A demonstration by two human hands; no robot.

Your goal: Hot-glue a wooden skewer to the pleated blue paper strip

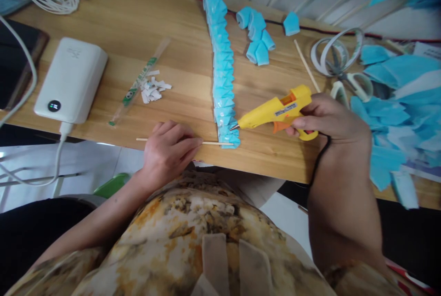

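My right hand (334, 119) is wrapped around the handle of a yellow hot glue gun (268, 111). The metal nozzle points left, at the near end of a long pleated blue paper strip (223, 66). Whether the nozzle touches the strip I cannot tell. With its fingers closed, my left hand (170, 149) pinches a thin wooden stick (212, 143) near the table's front edge. The stick's right end lies across the strip's near end, and its left end sticks out past my hand.
A white power bank (70, 85) with a cable stands at left. White paper scraps (153, 90) lie beside a clear, green-printed wrapper (139, 80). Folded blue pieces (257, 34), tape rolls (339, 55), scissors (354, 84) and blue paper sheets (389, 112) are at right.
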